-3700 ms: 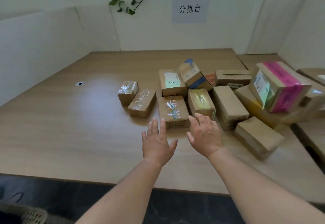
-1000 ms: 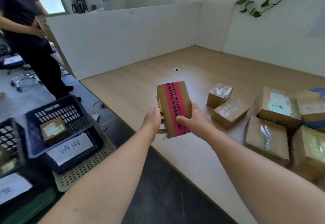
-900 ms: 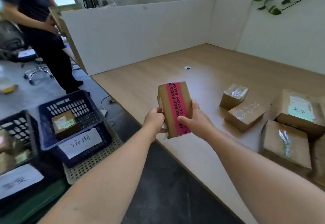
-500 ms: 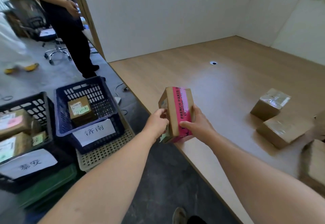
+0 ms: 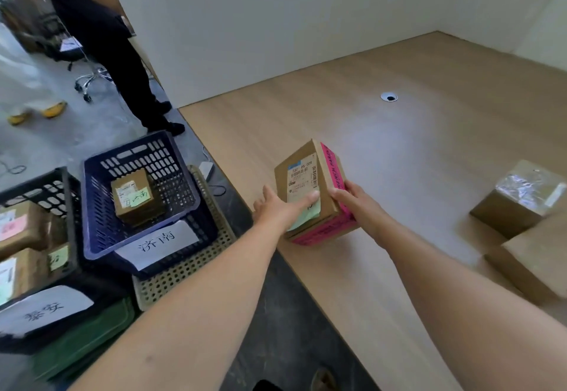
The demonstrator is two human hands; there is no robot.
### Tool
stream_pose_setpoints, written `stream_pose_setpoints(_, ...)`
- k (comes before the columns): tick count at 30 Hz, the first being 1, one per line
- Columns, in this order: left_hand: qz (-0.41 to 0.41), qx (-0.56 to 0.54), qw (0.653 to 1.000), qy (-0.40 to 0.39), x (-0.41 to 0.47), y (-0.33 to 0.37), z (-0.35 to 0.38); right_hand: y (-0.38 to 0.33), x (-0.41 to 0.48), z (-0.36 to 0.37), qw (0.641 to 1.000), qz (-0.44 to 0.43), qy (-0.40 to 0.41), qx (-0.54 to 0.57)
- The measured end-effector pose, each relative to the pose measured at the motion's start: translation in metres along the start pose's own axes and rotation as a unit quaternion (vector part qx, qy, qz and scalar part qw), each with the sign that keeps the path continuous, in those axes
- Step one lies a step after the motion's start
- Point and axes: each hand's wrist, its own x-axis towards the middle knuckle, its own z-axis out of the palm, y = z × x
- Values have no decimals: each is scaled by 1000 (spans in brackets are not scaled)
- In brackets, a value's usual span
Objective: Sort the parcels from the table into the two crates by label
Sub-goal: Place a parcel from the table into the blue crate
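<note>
I hold a cardboard parcel [image 5: 310,182] with pink tape over the table's near-left edge. Its white shipping label and a green note face me. My left hand [image 5: 280,206] lies flat against that labelled face, thumb over the note. My right hand [image 5: 357,203] grips the parcel's right side on the pink tape. On the floor to the left stands a blue crate [image 5: 101,206] with a white sign, holding one parcel [image 5: 135,196] with a green note. A black crate [image 5: 36,185] further left, also signed, holds several parcels.
The wooden table [image 5: 414,157] has a round cable hole [image 5: 389,97]. Two taped parcels [image 5: 518,197] lie at its right edge. A person in dark clothes [image 5: 101,38] stands beyond the crates. A beige perforated tray [image 5: 190,268] sits under the blue crate.
The parcel has been turned, so its labelled face now shows instead of the pink-taped side. My view has swung further left and down toward the crates.
</note>
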Motion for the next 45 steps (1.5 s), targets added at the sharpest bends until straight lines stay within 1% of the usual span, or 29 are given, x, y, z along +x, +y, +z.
stream_pose_setpoints(2, -1, -25, 999, -30, 8, 5, 2, -5, 11, -4, 1000, 2, 8, -25)
stream_pose_setpoints(4, 24, -43, 997, -56, 14, 8, 3, -9, 21, -6, 998, -4, 18, -65)
stream_pose_setpoints(6, 43, -55, 996, -63, 20, 7, 0, -7, 29, -7, 995, 4, 16, -96)
stream_pose_setpoints(8, 50, -66, 994, -70, 24, 2, -8, -4, 33, -4, 996, 33, 17, -83)
stream_pose_setpoints(10, 62, -56, 993, -80, 31, -7, -16, -6, 37, 1, 997, 51, 25, -59)
stream_pose_setpoints(15, 117, -28, 986, -114, 38, -16, -38, -8, 47, 20, 994, 52, 59, -81)
stream_pose_setpoints(19, 137, -27, 982, -131, 45, -20, -50, -7, 47, 26, 996, 54, -3, -77)
stream_pose_setpoints(23, 137, -33, 978, -155, 46, -24, -56, -7, 48, 25, 993, 58, -17, -103)
stream_pose_setpoints(25, 140, -38, 977, -155, 46, -26, -56, -7, 50, 24, 993, 60, -24, -102)
stream_pose_setpoints(29, 138, -64, 979, -133, 42, -29, -54, -9, 53, 21, 993, 52, -28, -104)
stream_pose_setpoints(32, 140, -84, 981, -101, 35, -34, -56, -12, 58, 26, 992, 31, -38, -115)
stream_pose_setpoints(36, 149, -91, 984, -26, 28, -46, -73, -27, 69, 47, 986, -19, -75, -148)
stream_pose_setpoints(39, 136, -115, 984, 31, 24, -60, -92, -42, 77, 69, 976, -56, -110, -181)
stream_pose_setpoints(42, 126, -121, 982, 72, 20, -76, -113, -62, 82, 97, 965, -81, -160, -189)
stream_pose_setpoints(45, 121, -135, 978, 100, 22, -93, -136, -76, 88, 127, 957, -96, -193, -195)
